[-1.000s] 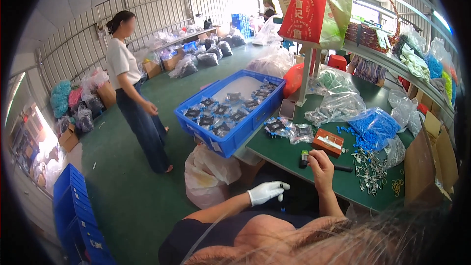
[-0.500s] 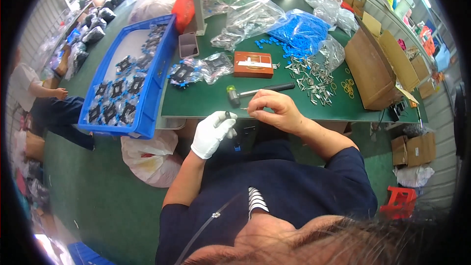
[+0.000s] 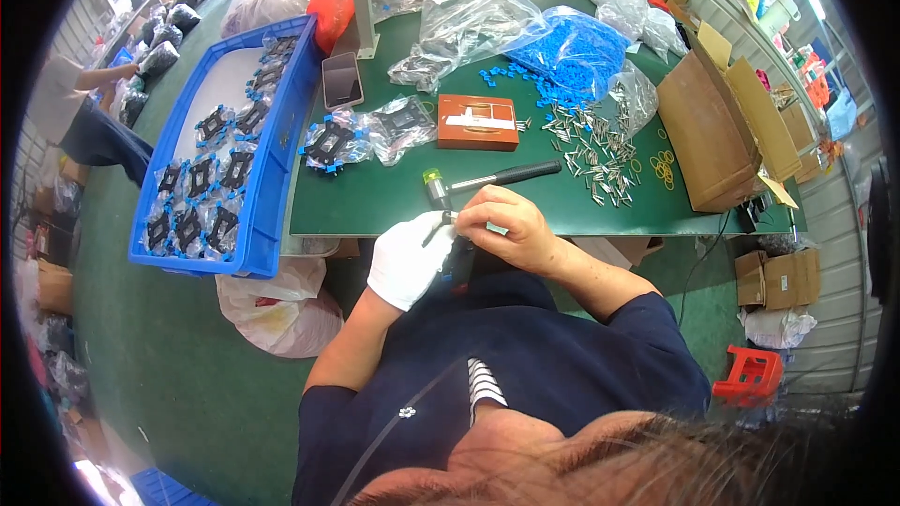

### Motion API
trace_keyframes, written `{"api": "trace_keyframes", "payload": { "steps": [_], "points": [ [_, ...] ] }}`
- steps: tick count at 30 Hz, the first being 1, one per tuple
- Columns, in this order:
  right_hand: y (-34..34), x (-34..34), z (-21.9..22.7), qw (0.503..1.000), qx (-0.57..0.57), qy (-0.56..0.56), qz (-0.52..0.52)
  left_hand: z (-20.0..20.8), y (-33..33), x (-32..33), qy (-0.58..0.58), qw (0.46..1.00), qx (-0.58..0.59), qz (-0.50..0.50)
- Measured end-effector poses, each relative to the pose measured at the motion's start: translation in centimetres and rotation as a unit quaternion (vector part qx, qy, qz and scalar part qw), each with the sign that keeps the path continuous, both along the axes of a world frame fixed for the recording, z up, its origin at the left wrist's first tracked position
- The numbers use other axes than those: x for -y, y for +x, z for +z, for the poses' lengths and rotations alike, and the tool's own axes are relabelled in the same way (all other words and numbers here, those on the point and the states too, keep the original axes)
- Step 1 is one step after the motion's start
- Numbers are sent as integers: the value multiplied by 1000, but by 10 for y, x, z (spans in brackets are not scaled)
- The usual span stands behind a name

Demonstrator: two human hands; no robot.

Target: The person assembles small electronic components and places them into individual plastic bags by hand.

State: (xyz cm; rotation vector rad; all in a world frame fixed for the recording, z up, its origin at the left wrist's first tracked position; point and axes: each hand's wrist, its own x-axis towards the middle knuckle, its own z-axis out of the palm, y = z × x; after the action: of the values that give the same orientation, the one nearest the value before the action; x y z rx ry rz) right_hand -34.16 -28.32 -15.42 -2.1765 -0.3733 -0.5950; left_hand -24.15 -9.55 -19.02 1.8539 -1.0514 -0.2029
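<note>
My left hand (image 3: 408, 260), in a white glove, is closed on a small black part (image 3: 441, 225) just off the table's front edge. The bare right hand (image 3: 506, 230) meets it there, thumb and fingers pinched at the part; whatever small piece lies between them is hidden now. Just beyond both hands a mallet (image 3: 438, 189) with a yellow-green face and black handle rests on the green table (image 3: 375, 206). Behind the mallet sits a reddish-brown box (image 3: 478, 122). Many small metal pins (image 3: 600, 155) lie scattered to the right, near yellow rubber bands (image 3: 662, 169).
On the left, a blue crate (image 3: 272, 215) holds several bagged black frames with blue corners. More bagged frames (image 3: 328, 142) and a phone (image 3: 342, 81) lie beside it. A bag of blue pieces (image 3: 577, 52) and an open carton (image 3: 708, 131) stand farther back and right.
My right hand has moved left and down, bringing its pinched fingers against the black part in my left hand. The view has shifted slightly. A person at the far left has changed posture.
</note>
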Motion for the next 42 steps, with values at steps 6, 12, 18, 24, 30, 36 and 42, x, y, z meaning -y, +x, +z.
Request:
{"api": "trace_keyframes", "payload": {
  "steps": [6, 12, 18, 24, 30, 36, 42],
  "points": [
    [-5, -6, -11, 996, 38, -63, -42, -5, -4, 3, 5, 986, 162, 30],
    [-9, -6, -25, 997, -50, 15, -48, -8, -6, -2, 14, 978, 200, -50],
    [-15, 4, -50, 999, -25, -45, -17, -13, -4, -24, 78, 928, -331, -150],
    [-12, -3, -62, 989, 64, -131, 6, -18, -6, -31, 91, 930, -327, -142],
    [-17, -1, -75, 983, 61, -170, 31, -23, -5, -28, 169, 955, -187, -159],
    [-21, -7, -83, 984, 47, -165, 45, -34, -6, -29, 209, 955, -95, -190],
    [-27, -23, -102, 989, 77, -124, -2, -47, -16, -37, 173, 935, -259, -168]
  ]
}}
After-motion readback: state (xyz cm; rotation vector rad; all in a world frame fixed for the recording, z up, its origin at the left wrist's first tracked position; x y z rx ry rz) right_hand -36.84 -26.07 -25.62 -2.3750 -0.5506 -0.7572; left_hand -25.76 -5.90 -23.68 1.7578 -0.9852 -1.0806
